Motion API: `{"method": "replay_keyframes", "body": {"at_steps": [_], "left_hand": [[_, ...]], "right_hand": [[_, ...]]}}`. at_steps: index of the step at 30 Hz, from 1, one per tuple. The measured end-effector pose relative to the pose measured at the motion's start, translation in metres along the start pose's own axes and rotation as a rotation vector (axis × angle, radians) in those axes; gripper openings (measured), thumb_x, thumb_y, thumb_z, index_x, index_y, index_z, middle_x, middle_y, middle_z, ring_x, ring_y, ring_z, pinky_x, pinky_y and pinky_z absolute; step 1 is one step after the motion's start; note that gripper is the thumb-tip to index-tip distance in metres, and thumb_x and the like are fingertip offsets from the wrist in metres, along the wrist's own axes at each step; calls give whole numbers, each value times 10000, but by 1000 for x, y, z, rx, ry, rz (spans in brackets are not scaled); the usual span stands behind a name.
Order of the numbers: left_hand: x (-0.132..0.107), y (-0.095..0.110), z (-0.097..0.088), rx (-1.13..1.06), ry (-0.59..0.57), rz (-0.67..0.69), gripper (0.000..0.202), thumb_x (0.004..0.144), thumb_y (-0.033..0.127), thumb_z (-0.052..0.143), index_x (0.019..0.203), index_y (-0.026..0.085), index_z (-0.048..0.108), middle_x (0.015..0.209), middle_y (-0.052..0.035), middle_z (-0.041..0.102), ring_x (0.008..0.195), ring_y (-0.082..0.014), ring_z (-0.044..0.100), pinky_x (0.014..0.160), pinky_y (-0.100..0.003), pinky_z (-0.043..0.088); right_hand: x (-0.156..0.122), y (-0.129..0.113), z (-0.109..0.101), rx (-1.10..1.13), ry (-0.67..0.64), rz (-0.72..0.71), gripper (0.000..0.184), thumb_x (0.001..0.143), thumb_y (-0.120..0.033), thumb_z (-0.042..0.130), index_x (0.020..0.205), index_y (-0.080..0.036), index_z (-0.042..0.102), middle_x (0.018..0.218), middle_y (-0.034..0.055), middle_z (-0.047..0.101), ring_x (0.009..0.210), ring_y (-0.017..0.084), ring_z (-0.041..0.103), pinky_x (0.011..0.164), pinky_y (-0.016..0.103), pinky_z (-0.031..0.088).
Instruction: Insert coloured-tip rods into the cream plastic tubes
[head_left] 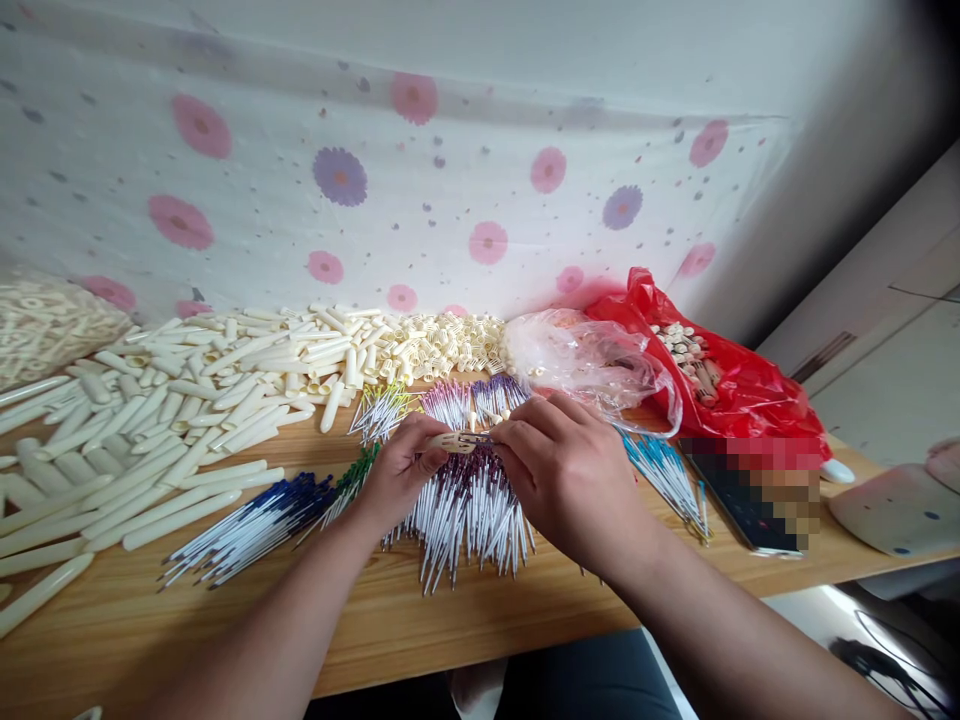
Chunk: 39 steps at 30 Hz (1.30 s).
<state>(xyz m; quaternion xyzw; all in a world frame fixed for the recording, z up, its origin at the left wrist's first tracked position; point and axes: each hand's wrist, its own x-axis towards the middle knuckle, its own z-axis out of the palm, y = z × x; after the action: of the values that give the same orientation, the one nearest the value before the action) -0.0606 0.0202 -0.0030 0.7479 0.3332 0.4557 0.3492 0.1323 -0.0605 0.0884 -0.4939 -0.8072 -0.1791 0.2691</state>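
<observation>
My left hand (pixel 401 468) pinches a short cream pen barrel (pixel 454 441) held level over the table. My right hand (pixel 559 470) meets it from the right, fingers curled and pinched at the barrel's end, apparently on a thin refill. Both hands hover above a heap of white refills with purple tips (pixel 469 505). More refills lie around: blue-tipped ones (pixel 251 530) to the left, green-tipped ones (pixel 352 480) by my left wrist, teal-tipped ones (pixel 667 478) to the right.
Cream barrels (pixel 172 420) are piled across the left of the wooden table (pixel 420 620). Small cream springs (pixel 442 345) lie at the back. A clear bag (pixel 592 365) and a red bag (pixel 727 385) with small parts sit right. A flowered cloth (pixel 450 200) hangs behind.
</observation>
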Motion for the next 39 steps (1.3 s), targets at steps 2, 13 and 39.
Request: {"method": "replay_keyframes", "body": {"at_steps": [2, 13, 39], "left_hand": [[0, 0, 0, -43, -21, -15, 453, 822, 613, 486, 893, 183, 611, 818, -13, 515, 805, -177, 495, 749, -280, 374], [-2, -3, 2, -179, -90, -76, 472, 804, 632, 499, 902, 181, 597, 783, -2, 482, 756, -162, 450, 705, -273, 355], [-5, -21, 6, -214, -5, -182, 490, 740, 670, 551, 909, 214, 611, 736, -22, 544, 750, -189, 505, 732, -309, 439]], "right_hand": [[0, 1, -2, 5, -5, 1, 130, 865, -182, 549, 806, -176, 665, 770, 44, 618, 763, 179, 505, 698, 312, 369], [-1, -1, -5, 13, 7, 8, 141, 858, -169, 545, 785, -176, 666, 740, 31, 613, 734, 173, 505, 714, 317, 384], [-100, 122, 56, 105, -348, 745, 245, 896, -204, 400, 1063, -125, 561, 929, 87, 685, 818, 175, 630, 697, 255, 424]]}}
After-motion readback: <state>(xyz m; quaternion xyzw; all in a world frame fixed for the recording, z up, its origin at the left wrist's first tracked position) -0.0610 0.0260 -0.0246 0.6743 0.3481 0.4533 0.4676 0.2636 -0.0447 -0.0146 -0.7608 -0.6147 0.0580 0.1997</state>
